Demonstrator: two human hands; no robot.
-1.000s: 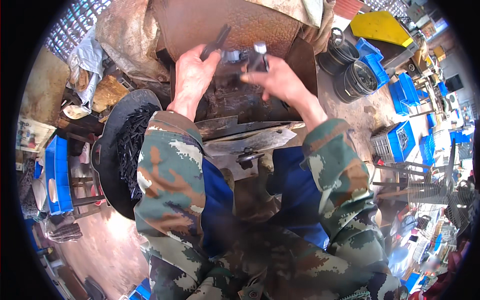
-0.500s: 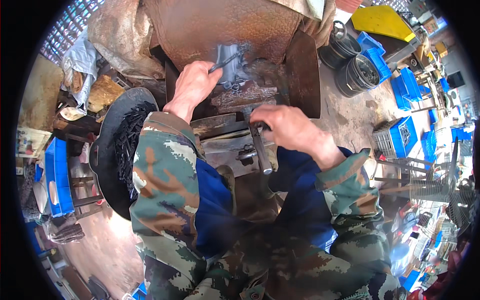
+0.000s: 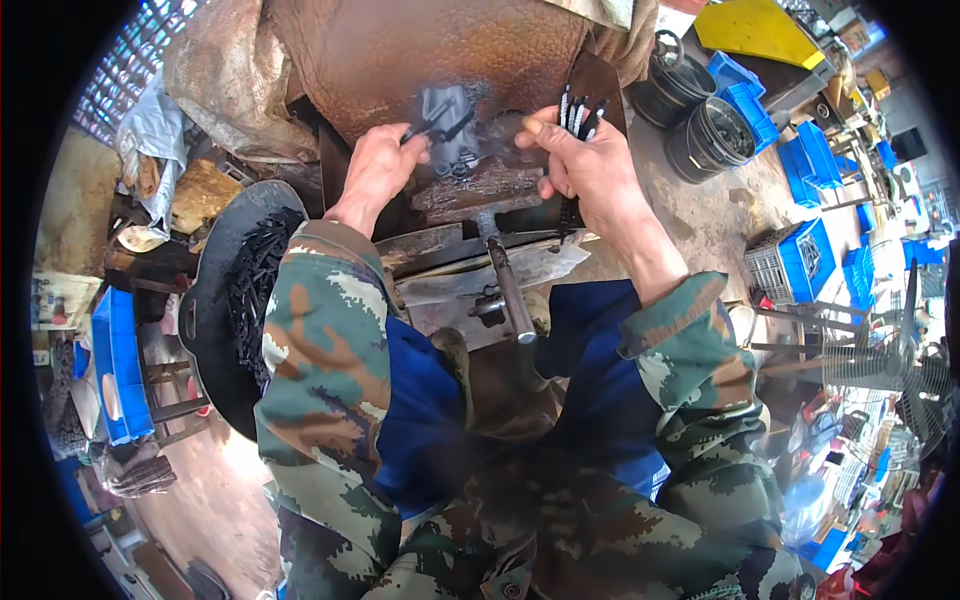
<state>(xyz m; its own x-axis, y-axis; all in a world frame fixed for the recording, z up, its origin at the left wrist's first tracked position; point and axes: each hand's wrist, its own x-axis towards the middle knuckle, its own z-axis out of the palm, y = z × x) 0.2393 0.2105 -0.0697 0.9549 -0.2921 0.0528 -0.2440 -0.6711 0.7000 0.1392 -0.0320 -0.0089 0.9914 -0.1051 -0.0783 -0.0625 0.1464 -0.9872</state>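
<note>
My left hand (image 3: 376, 178) is closed, pinching a slim dark metal piece (image 3: 436, 122) over a bright, pale patch (image 3: 452, 112) in the middle of a dark metal housing. To its right, my right hand (image 3: 598, 172) is also closed. Several slim dark strips with light, shiny faces (image 3: 580, 112) stick up from its fingers. Below the hands, a round metal bar (image 3: 511, 292) slants toward my lap, with neither hand on it. Blur hides the exact shape of the left hand's piece.
A round black pan (image 3: 205, 305) heaped with dark strips (image 3: 262, 275) stands by my left forearm. Black buckets (image 3: 708, 140) and blue crates (image 3: 805, 268) line the right side. A fan (image 3: 890, 385) is farther right. A brown, worn sheet (image 3: 420, 50) rises behind the housing.
My right hand has moved up from beside the round bar to the right of the pale patch, and the strips in it now show. My left hand has hardly shifted.
</note>
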